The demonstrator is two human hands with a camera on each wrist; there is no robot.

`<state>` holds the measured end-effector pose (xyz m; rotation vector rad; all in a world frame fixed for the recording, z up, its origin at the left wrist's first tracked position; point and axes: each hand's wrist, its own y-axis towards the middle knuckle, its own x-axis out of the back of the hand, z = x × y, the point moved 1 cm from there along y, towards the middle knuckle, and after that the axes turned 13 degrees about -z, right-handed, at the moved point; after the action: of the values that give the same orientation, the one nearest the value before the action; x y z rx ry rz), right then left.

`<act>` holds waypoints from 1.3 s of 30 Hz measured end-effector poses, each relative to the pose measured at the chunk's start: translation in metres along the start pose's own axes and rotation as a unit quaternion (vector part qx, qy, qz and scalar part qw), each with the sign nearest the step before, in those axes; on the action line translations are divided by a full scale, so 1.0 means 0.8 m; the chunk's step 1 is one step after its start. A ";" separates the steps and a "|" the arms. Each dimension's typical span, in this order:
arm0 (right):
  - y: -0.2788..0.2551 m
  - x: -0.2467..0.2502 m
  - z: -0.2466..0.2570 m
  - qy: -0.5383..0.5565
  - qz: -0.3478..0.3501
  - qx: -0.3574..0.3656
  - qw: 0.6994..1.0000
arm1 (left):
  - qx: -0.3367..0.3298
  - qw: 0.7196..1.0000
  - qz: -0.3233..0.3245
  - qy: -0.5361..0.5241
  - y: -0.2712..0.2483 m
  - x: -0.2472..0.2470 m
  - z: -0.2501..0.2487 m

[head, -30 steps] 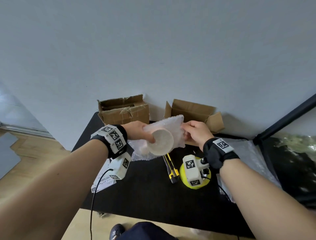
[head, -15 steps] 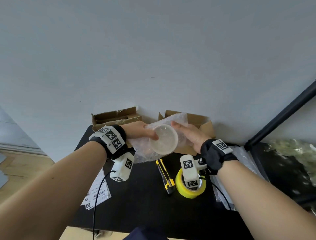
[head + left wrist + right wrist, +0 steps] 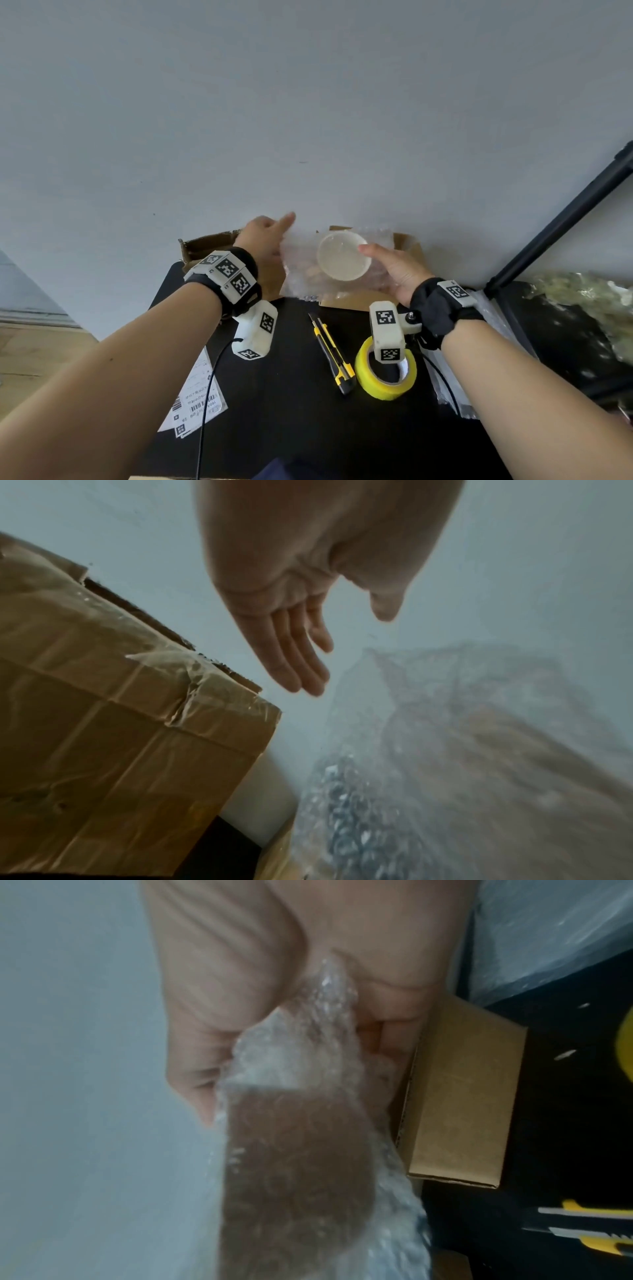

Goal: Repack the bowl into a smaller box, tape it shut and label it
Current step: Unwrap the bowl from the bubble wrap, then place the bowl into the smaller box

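Note:
A white bowl (image 3: 343, 255) lies on a sheet of bubble wrap (image 3: 300, 274), lifted over the open small cardboard box (image 3: 406, 241) by the wall. My right hand (image 3: 388, 265) grips bowl and wrap together, thumb at the rim and fingers under the wrap. In the right wrist view the bubble wrap (image 3: 308, 1069) bunches in my palm, with the small box (image 3: 459, 1096) just beside it. My left hand (image 3: 269, 234) hovers to the left of the wrap with nothing in it. Its fingers (image 3: 294, 666) are straight, above the larger taped box (image 3: 120, 737).
On the black table (image 3: 291, 411) lie a yellow utility knife (image 3: 332, 353), a yellow tape roll (image 3: 385, 377) and printed labels (image 3: 197, 401) at the left edge. A clear plastic bag (image 3: 486, 329) lies at right under a slanting black pole (image 3: 565, 219). The wall is close behind the boxes.
My left hand has let go of the bowl and wrap and drawn away to the left, fingers spread. The right hand now carries the bowl and wrap alone, farther back over the small box.

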<state>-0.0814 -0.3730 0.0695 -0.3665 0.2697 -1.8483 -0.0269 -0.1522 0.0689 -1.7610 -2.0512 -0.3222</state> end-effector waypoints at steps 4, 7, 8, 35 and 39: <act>0.007 0.001 -0.001 0.051 -0.067 0.021 0.996 | 0.044 0.998 0.038 0.008 0.002 0.000 -0.011; 0.006 -0.007 0.000 0.063 -0.080 0.026 0.995 | 0.001 0.997 0.075 0.034 -0.002 -0.011 -0.020; 0.006 -0.010 0.000 0.066 -0.085 0.024 0.994 | -0.010 0.998 0.065 0.011 0.000 -0.015 -0.022; 0.074 0.072 0.024 0.022 -0.203 -0.011 0.979 | 0.013 0.988 0.156 0.009 0.044 -0.128 -0.067; 0.114 0.080 0.022 -0.103 -0.195 -0.039 0.975 | 0.040 0.989 0.131 0.062 0.059 -0.157 -0.057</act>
<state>-0.0121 -0.4616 0.0596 -0.7020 0.1325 -2.1660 0.0411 -0.2750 0.0483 -1.8828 -1.6981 -0.2579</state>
